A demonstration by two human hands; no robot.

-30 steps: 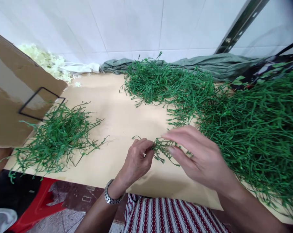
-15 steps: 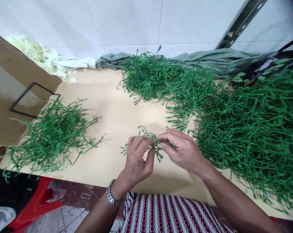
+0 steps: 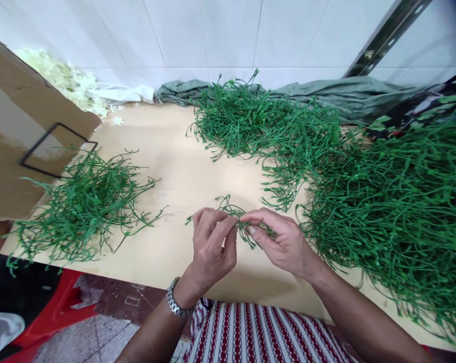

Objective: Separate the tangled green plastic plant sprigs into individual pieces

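Both my hands meet over the table's front part, pinching a small sprig of thin green artificial stems [image 3: 230, 205] with little forked tips. My left hand [image 3: 213, 247], with a metal watch at the wrist, has thumb and fingertips closed on the sprig's middle. From the other side my right hand [image 3: 283, 242] pinches it between thumb and forefinger. The exact joint between the fingertips is hidden. Stems stick out above, below and left of my fingers. Just right of my right hand lies a large heap of similar green stems [image 3: 394, 201].
Another pile of stems [image 3: 262, 121] lies at the back, before a green cloth [image 3: 349, 98]. A looser pile [image 3: 88, 206] is on the left, beside a cardboard box [image 3: 31, 136] and a black wire frame [image 3: 42, 138]. Pale flowers [image 3: 61, 83] sit behind the box. A red stool [image 3: 57, 312] stands below.
My hands stay at nearly the same place, still pinching the sprig. My left fingers have shifted slightly and fewer stem tips show at its left. The whole view has moved a little.
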